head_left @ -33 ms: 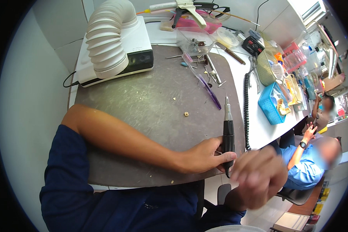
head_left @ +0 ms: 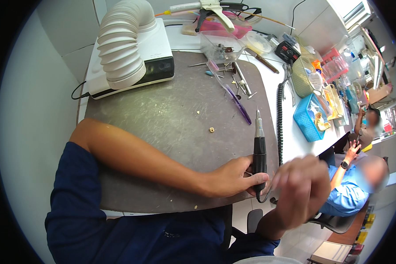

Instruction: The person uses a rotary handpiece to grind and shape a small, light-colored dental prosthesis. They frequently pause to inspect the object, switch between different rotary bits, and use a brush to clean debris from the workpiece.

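Basket [head_left: 307, 127], blue, holds pale pieces [head_left: 322, 124]; left grip [head_left: 231, 177] holds handpiece [head_left: 259, 154].

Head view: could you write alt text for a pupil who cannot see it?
A person's left hand holds a black-and-silver handpiece, its tip pointing away from the body. The right hand, blurred, is beside it. A purple-handled brush and small tan piece lie on a dark mat.

Metal handpiece tip [head_left: 259, 128] (shiny), scuffed mat [head_left: 163, 110]
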Available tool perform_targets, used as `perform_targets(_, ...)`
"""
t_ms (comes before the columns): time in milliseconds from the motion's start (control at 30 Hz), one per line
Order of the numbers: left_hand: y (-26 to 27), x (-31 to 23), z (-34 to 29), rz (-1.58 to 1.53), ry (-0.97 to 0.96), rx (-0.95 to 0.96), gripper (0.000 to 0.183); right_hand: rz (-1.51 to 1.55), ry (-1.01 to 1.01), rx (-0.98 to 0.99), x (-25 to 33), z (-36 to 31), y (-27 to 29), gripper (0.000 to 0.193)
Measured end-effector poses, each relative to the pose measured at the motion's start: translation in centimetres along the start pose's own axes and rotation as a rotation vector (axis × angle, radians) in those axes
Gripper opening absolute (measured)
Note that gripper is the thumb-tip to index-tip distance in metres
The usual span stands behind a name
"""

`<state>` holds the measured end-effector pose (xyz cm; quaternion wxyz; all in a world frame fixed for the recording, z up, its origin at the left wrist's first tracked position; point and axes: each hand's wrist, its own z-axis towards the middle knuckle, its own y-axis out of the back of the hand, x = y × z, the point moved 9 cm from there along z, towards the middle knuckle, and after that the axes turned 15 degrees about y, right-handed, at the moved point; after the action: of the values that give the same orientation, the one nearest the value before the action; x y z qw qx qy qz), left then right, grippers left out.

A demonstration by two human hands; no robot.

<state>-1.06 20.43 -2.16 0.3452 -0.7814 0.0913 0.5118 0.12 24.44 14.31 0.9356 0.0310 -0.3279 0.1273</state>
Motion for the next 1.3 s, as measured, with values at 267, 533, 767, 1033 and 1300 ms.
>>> perform_targets(267, -0.6, -0.9, -0.8, -0.008, 0.08, 0.069, 0.027, -0.299, -0.495, 0.163, -13.9, 0.6, 6.8, 0.025)
perform_targets(533, -0.5, -0.7, -0.8, -0.005, 0.111, 0.074, 0.031, -0.137, -0.725, 0.522, -17.5, 0.6, 2.3, 0.025)
perform_targets(767, -0.7, -0.5, -0.5, -0.028, 0.121, 0.126, 0.034, -0.086, -0.692, 0.349, -19.2, 2.4, 2.4, 0.023)
perform_targets(1033, -0.4, -0.6, -0.5, 0.138, 0.126, 0.075, 0.039, -0.643, -0.436, 0.554, -23.4, 5.2, 4.8, 0.023)
perform_targets(1300, 0.2, -0.6, -0.5, 0.196, 0.212, 0.081, 0.041, -0.777, -0.16, 0.788, -21.6, 4.8, 2.4, 0.007)
